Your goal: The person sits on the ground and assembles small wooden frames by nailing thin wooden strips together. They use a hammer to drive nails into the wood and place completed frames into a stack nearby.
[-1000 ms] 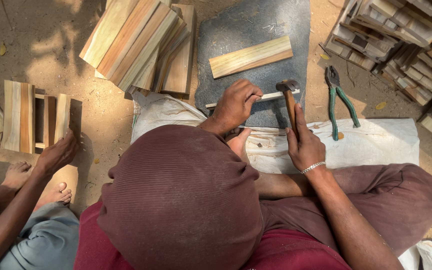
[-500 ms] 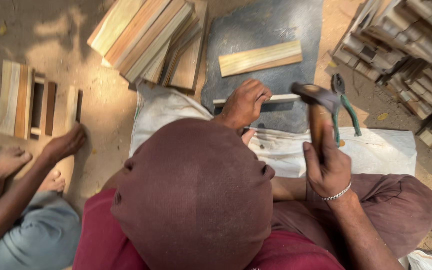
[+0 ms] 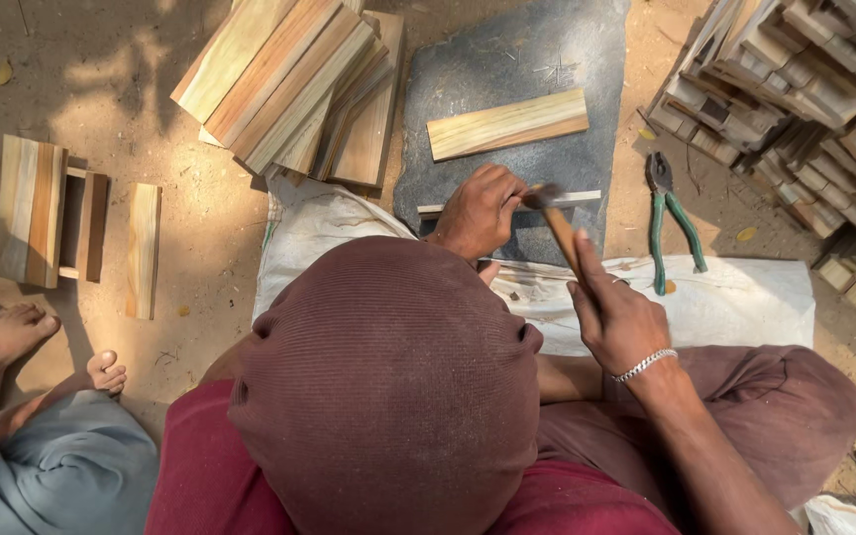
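The right hand [image 3: 618, 319] gripped a wooden hammer [image 3: 559, 226], its head down on a thin strip of wood [image 3: 577, 199]. The left hand [image 3: 481, 210] was closed over that strip, pinning it to a dark stone slab [image 3: 527, 59] on the ground. A short plank [image 3: 507, 124] lay on the slab just beyond; green-handled pliers [image 3: 670, 218] lay to the right.

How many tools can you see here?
2. The hammer is in the right hand, down on the thin wooden strip. The green-handled pliers lie on the ground beside the white sack. Others may be hidden.
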